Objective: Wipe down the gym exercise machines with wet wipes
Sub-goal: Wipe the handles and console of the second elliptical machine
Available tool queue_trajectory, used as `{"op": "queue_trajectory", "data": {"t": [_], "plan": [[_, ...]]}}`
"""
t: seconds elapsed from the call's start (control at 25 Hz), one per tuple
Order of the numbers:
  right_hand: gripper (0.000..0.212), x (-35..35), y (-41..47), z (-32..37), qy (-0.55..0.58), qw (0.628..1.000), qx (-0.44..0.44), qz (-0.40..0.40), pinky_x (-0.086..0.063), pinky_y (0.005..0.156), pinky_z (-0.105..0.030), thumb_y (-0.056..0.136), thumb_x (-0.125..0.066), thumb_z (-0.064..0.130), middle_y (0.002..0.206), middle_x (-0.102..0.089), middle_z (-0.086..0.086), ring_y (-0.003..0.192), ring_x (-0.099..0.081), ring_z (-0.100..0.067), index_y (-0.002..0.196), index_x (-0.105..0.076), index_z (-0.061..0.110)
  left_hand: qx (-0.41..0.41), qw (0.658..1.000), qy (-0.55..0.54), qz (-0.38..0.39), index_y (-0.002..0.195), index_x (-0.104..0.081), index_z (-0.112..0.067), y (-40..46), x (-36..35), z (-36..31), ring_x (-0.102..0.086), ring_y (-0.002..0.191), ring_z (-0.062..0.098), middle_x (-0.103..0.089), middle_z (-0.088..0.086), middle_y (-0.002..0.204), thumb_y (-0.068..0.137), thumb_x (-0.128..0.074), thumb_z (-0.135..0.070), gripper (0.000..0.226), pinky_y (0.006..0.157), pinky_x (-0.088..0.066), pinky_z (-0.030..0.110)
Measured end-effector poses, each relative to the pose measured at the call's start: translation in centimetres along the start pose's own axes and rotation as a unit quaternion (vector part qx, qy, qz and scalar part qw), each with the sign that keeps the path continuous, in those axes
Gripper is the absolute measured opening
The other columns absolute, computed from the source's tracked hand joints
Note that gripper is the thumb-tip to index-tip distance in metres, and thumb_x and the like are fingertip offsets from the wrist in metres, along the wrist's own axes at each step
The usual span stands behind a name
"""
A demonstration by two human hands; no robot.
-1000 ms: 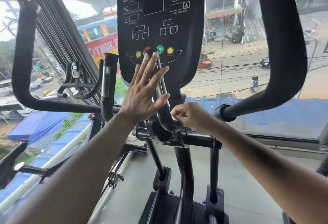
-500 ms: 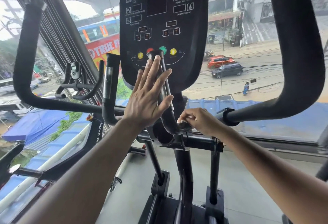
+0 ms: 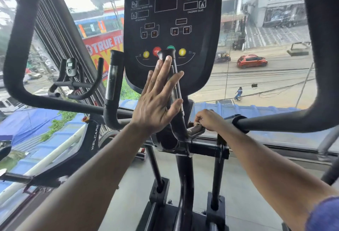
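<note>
Nearest, the right hand pinches a wet wipe against the low bend of the fixed handle, whose long axis rises up and away under the spread left hand toward the farther console.

Grey gym floor, black elliptical machine base standing on it, Welcare exercise bike left of that base

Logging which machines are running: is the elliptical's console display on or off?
Off, apparently. The console screen and readout windows are dark, showing no lit digits.
</note>
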State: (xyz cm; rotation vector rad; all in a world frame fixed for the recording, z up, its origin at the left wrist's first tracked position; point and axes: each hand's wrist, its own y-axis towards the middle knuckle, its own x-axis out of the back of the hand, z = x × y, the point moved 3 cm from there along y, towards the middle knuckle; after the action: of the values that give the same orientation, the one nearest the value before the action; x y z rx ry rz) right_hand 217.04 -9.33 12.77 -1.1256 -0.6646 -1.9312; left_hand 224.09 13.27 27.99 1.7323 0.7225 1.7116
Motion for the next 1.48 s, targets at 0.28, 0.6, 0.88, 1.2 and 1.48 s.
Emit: {"op": "queue_trajectory", "data": {"t": [0.28,0.6,0.88,1.2,1.48], "plan": [[0.009,-0.4,3.1,0.6,-0.057,0.998,-0.005,0.019,-0.055,0.070,-0.032,0.083,-0.070,0.005,0.090,-0.075,-0.011,0.075,-0.065,-0.017,0.089,-0.076,0.003,-0.017,0.999,-0.025,-0.024,0.157,-0.041,-0.007,0.1,-0.3,0.3,-0.004,0.161,0.035,-0.014,0.022,0.172,0.103,-0.044,-0.037,0.062,0.125,-0.018,0.064],[0.013,-1.0,4.0,-0.6,-0.042,0.999,-0.021,0.020,-0.052,0.071,-0.035,0.087,-0.065,0.006,0.076,-0.068,-0.013,0.077,-0.063,-0.025,0.080,-0.072,-0.001,-0.025,0.998,-0.047,-0.029,0.155,-0.043,-0.005,0.2,-0.4,0.6,-0.006,0.161,0.037,-0.015,0.025,0.170,0.102,-0.046,-0.034,0.061,0.124,-0.018,0.066],[0.006,-0.1,1.4,-2.1,-0.037,0.986,-0.160,0.040,-0.061,0.081,-0.041,0.093,-0.061,0.014,0.082,-0.065,-0.008,0.081,-0.069,-0.026,0.090,-0.059,0.009,-0.031,0.997,-0.067,-0.035,0.154,-0.044,-0.004,0.1,-0.6,0.5,-0.004,0.161,0.038,-0.016,0.026,0.170,0.102,-0.046,-0.032,0.059,0.124,-0.016,0.067],[0.025,-9.6,-6.1,0.7,0.814,0.475,-0.299,-0.149,-0.060,0.057,-0.034,0.098,-0.040,-0.013,0.081,-0.061,-0.015,0.077,-0.062,-0.025,0.087,-0.058,-0.001,-0.036,0.995,-0.077,-0.045,0.149,-0.048,0.004,0.4,-0.9,0.7,-0.008,0.159,0.046,-0.017,0.031,0.167,0.100,-0.046,-0.028,0.059,0.126,-0.014,0.064],[0.022,-10.2,-7.3,3.8,0.895,0.353,-0.206,-0.178,-0.056,0.057,-0.022,0.098,-0.042,-0.008,0.073,-0.056,-0.007,0.059,-0.057,-0.012,0.089,-0.058,0.004,-0.058,0.994,-0.079,-0.051,0.143,-0.050,0.009,0.7,-1.1,0.3,-0.007,0.158,0.048,-0.015,0.034,0.163,0.097,-0.041,-0.022,0.057,0.128,-0.008,0.058]]}}
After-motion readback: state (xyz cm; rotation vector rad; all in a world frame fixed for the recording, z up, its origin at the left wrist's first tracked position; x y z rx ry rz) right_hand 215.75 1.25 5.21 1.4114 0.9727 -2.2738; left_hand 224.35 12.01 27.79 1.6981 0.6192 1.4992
